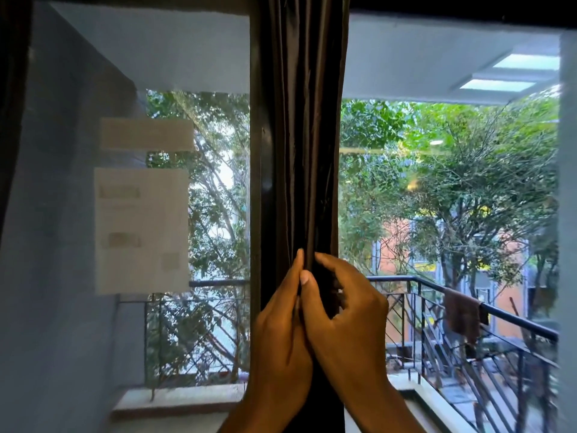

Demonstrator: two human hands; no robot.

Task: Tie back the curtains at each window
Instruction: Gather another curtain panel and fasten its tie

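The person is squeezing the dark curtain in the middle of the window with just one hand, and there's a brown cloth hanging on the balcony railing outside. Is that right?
Not quite. Both hands grip the curtain, not one: the left hand and the right hand close together on the gathered fabric, as the head view shows. The rest holds: the curtain is dark and hangs mid-window, and a brown cloth hangs over the balcony railing outside.

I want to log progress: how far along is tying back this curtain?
Done: the dark curtain is gathered into a narrow bundle at the window frame. In hand: the left hand and right hand clasp the bundle together. Left: no tie-back is visible around it yet.
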